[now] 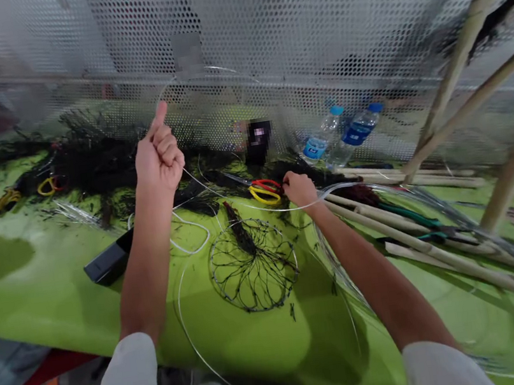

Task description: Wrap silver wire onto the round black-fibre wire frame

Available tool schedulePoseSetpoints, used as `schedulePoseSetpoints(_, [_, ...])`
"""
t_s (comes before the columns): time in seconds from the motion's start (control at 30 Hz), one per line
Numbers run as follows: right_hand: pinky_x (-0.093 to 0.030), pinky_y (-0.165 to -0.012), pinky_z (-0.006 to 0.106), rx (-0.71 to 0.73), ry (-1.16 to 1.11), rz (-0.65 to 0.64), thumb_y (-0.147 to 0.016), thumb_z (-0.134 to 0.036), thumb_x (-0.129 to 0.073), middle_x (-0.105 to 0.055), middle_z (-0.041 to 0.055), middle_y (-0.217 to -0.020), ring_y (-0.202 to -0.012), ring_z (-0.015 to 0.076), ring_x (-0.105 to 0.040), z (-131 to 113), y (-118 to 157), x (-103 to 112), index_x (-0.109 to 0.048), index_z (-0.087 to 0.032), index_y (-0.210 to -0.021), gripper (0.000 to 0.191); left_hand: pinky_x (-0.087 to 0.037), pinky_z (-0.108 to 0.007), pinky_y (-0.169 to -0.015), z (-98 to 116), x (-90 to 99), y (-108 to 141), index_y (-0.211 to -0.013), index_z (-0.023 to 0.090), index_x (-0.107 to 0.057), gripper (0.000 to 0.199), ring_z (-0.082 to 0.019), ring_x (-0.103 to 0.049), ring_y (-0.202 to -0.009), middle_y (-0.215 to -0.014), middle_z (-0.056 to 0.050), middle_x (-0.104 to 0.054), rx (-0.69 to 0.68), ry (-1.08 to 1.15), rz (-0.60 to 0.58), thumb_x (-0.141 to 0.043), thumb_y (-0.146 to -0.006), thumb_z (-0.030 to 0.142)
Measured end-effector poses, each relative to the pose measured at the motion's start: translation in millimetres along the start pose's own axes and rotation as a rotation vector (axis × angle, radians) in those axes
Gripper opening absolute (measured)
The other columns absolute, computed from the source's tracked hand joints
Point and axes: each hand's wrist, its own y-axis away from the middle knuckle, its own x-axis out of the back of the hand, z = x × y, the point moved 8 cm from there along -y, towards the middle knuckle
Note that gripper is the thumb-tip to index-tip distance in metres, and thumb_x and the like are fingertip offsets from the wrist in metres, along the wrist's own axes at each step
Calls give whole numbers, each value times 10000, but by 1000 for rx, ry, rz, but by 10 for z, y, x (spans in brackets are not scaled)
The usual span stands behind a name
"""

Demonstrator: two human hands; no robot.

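My left hand is raised above the table, index finger pointing up, the other fingers curled round a thin clear wire. The wire runs from it down to the right, past my right hand. My right hand is low over the table, fingers bent together beside red and yellow scissors; what it grips is too small to make out. Between my forearms a round wire hoop with dark netting lies flat, a dark bundle at its top. A white cord loop rests left of the hoop.
A perforated metal panel stands behind the green table. Two water bottles, wooden poles, green-handled pliers and coiled wire are right. Dark netting, yellow-handled scissors and a black box are left.
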Motion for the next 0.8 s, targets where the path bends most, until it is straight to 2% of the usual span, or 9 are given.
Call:
schedulePoseSetpoints(0.17, [-560, -955, 467, 92, -114, -42, -985, -372, -638, -633, 105, -1295, -1123, 240, -649, 103, -22, 20, -621, -161, -1281, 363, -68, -228, -379, -21, -68, 47, -1496, 278, -455, 452, -72, -179, -387, -575, 77, -170, 25, 35, -46, -242, -1120, 146])
schedulePoseSetpoints(0.3, [-443, -1099, 541, 187, -247, 44, -969, -425, -638, -562, 136, -1439, -1324, 302, -534, 132, 225, 203, -541, -174, -1415, 520, -44, -245, -400, -107, -200, 139, -1541, 273, -379, 447, -66, -155, -395, -608, 72, -159, 88, 121, -132, -245, -1127, 172])
schedulePoseSetpoints(0.37, [-428, -1120, 481, 244, -341, 116, -987, -441, -579, -503, 143, -1521, -1385, 285, -480, 80, 408, 323, -379, -202, -1553, 646, -39, -246, -407, -167, -234, 187, -1557, 283, -344, 455, -70, -147, -404, -617, 68, -166, 117, 151, -131, -222, -1130, 183])
schedulePoseSetpoints(0.43, [-474, -1064, 408, 279, -438, 196, -1038, -428, -425, -437, 142, -1581, -1366, 239, -500, 28, 591, 458, -120, -236, -1642, 703, -52, -233, -403, -210, -235, 226, -1559, 292, -338, 464, -74, -163, -410, -611, 67, -186, 114, 151, -102, -199, -1129, 191])
schedulePoseSetpoints(0.53, [-511, -994, 422, 268, -546, 326, -1061, -379, -219, -338, 166, -1622, -1310, 227, -543, 53, 848, 703, 186, -264, -1618, 699, -123, -198, -354, -252, -220, 286, -1512, 303, -432, 454, -74, -233, -389, -556, 76, -244, 97, 72, -69, -244, -1117, 183])
schedulePoseSetpoints(0.57, [-505, -1000, 447, 253, -563, 374, -1053, -384, -230, -327, 180, -1614, -1312, 242, -536, 98, 937, 798, 194, -256, -1613, 714, -153, -184, -339, -259, -211, 314, -1484, 300, -475, 442, -70, -261, -378, -536, 80, -270, 98, 20, -61, -279, -1110, 171])
schedulePoseSetpoints(0.63, [-446, -1063, 514, 187, -512, 525, -1019, -425, -353, -326, 201, -1589, -1368, 294, -467, 260, 1139, 1021, 39, -226, -1631, 753, -188, -162, -321, -257, -184, 400, -1424, 276, -545, 421, -59, -300, -358, -511, 89, -310, 106, -95, -33, -323, -1096, 136])
schedulePoseSetpoints(0.73, [-232, -1169, 630, 1, -227, 790, -935, -470, -555, -231, 226, -1629, -1501, 402, -225, 571, 1439, 1315, -214, -185, -1609, 807, -167, -135, -306, -225, -154, 628, -1354, 259, -600, 404, -40, -316, -339, -501, 97, -321, 127, -193, 0, -353, -1080, 94])
schedulePoseSetpoints(0.8, [-102, -1172, 681, -61, -103, 790, -889, -486, -628, -141, 247, -1665, -1529, 454, -92, 702, 1458, 1331, -226, -163, -1616, 891, -138, -117, -301, -212, -152, 826, -1340, 278, -607, 417, -29, -322, -336, -502, 97, -308, 143, -180, -4, -361, -1072, 73])
